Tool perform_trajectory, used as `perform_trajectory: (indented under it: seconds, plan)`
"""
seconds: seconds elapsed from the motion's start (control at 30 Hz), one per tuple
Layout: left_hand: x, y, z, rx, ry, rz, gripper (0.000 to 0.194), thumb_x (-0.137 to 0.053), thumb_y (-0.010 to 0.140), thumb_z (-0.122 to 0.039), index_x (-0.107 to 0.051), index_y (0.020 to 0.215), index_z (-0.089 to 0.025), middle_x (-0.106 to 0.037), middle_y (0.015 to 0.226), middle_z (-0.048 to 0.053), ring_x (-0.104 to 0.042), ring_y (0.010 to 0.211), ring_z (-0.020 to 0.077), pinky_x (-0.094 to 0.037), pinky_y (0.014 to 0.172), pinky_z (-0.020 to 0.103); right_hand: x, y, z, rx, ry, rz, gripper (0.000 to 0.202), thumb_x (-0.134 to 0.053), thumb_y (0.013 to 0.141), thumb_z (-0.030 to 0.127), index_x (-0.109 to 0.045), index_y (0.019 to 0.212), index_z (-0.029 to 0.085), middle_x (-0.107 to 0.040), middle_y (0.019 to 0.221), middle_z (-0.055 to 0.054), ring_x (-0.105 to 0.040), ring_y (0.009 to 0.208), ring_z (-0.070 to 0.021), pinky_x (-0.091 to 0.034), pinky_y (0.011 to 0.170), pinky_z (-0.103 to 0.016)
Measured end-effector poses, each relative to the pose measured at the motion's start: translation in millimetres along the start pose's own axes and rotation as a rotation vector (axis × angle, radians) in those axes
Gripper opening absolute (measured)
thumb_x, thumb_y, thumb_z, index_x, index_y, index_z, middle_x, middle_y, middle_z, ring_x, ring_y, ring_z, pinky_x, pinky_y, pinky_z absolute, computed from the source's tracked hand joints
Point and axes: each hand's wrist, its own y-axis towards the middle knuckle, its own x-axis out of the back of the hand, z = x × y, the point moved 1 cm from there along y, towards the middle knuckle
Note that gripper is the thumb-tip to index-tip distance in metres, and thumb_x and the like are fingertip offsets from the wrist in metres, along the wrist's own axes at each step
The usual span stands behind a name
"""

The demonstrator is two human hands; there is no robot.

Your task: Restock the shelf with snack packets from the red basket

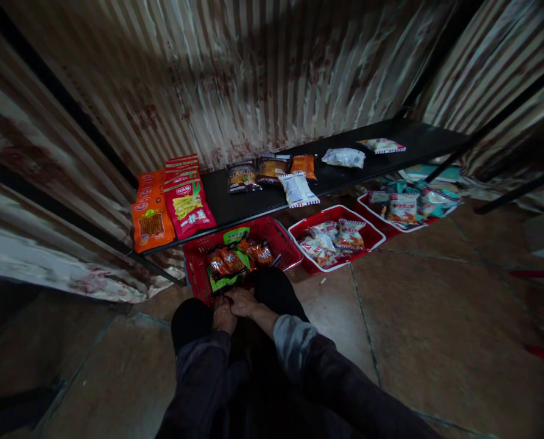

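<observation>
My left hand and my right hand are together between my knees, at the near edge of a red plastic basket. The fingers of both look curled in and close to each other; what they hold, if anything, is too dark to make out. Just beyond them in the basket lie several orange-brown snack packets with green parts. On the low black shelf above stand rows of orange snack packets and red snack packets at the left end.
Along the shelf lie dark snack packets, a small orange packet and white packets. A second red basket holds white and orange bags; a third basket has teal ones. Black metal posts frame the shelf before a patterned curtain.
</observation>
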Motion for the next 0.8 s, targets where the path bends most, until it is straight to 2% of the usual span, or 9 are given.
perform_trajectory:
  seconds: [0.17, 0.27, 0.37, 0.47, 0.53, 0.67, 0.8]
  plan:
    - [-2.7, 9.2, -10.4, 0.083, -0.093, 0.016, 0.034, -0.039, 0.079, -0.009, -0.060, 0.105, -0.010, -0.063, 0.106, 0.015, -0.057, 0.105, 0.0203, -0.043, 0.090, 0.029, 4.6, 0.5, -7.2, -0.018, 0.074, -0.030, 0.040, -0.048, 0.074, 0.014, -0.066, 0.109, 0.022, -0.068, 0.112, -0.004, -0.061, 0.104, -0.0173, -0.045, 0.090, -0.025]
    - [-2.5, 18.4, -17.4, 0.126, -0.160, -0.003, 0.031, -0.035, 0.083, -0.013, -0.061, 0.100, -0.011, -0.063, 0.103, 0.015, -0.060, 0.099, 0.0200, -0.046, 0.086, 0.030, 6.6, 3.6, -10.1, -0.058, 0.102, -0.084, 0.040, -0.041, 0.080, 0.012, -0.064, 0.111, 0.021, -0.066, 0.115, -0.005, -0.059, 0.108, -0.0168, -0.044, 0.093, -0.026]
    - [-0.3, 31.5, -24.3, 0.163, -0.244, -0.077, 0.033, -0.033, 0.084, -0.013, -0.061, 0.101, -0.014, -0.061, 0.111, 0.014, -0.052, 0.113, 0.0210, -0.040, 0.096, 0.035, 7.3, 9.3, -16.1, -0.163, 0.189, -0.213, 0.039, -0.035, 0.085, 0.014, -0.064, 0.110, 0.020, -0.066, 0.113, -0.006, -0.060, 0.106, -0.0168, -0.044, 0.094, -0.028]
    - [1.2, 49.6, -26.9, 0.245, -0.528, -0.168, 0.030, -0.039, 0.078, -0.008, -0.064, 0.094, -0.015, -0.062, 0.111, 0.012, -0.046, 0.121, 0.0213, -0.033, 0.104, 0.037, 5.5, 15.2, -24.6, -0.280, 0.309, -0.320, 0.037, -0.035, 0.086, 0.017, -0.065, 0.108, 0.020, -0.067, 0.111, -0.006, -0.061, 0.104, -0.0172, -0.045, 0.094, -0.029]
    - [-0.5, 63.1, -24.5, 0.314, -0.685, -0.172, 0.024, -0.045, 0.071, -0.007, -0.065, 0.083, -0.015, -0.066, 0.100, 0.011, -0.054, 0.111, 0.0229, -0.038, 0.099, 0.039, 3.2, 19.9, -29.5, -0.335, 0.388, -0.351, 0.036, -0.036, 0.085, 0.017, -0.065, 0.108, 0.019, -0.065, 0.113, -0.007, -0.061, 0.105, -0.0174, -0.044, 0.096, -0.030]
    - [-10.5, 86.6, -14.1, 0.438, -0.812, -0.134, 0.016, -0.049, 0.065, -0.009, -0.063, 0.067, -0.015, -0.066, 0.074, 0.008, -0.063, 0.079, 0.0221, -0.047, 0.081, 0.038, 2.7, 39.9, -36.1, -0.380, 0.470, -0.414, 0.035, -0.042, 0.082, 0.017, -0.063, 0.110, 0.016, -0.063, 0.116, -0.009, -0.059, 0.108, -0.0182, -0.041, 0.100, -0.031]
    - [-23.4, 100.7, -10.4, 0.527, -0.957, -0.151, 0.016, -0.049, 0.066, -0.012, -0.064, 0.070, -0.016, -0.067, 0.073, 0.007, -0.062, 0.072, 0.0197, -0.048, 0.075, 0.034, 10.7, 81.4, -47.9, -0.330, 0.468, -0.432, 0.035, -0.043, 0.079, 0.010, -0.064, 0.107, 0.018, -0.066, 0.110, -0.007, -0.060, 0.105, -0.0180, -0.042, 0.098, -0.032]
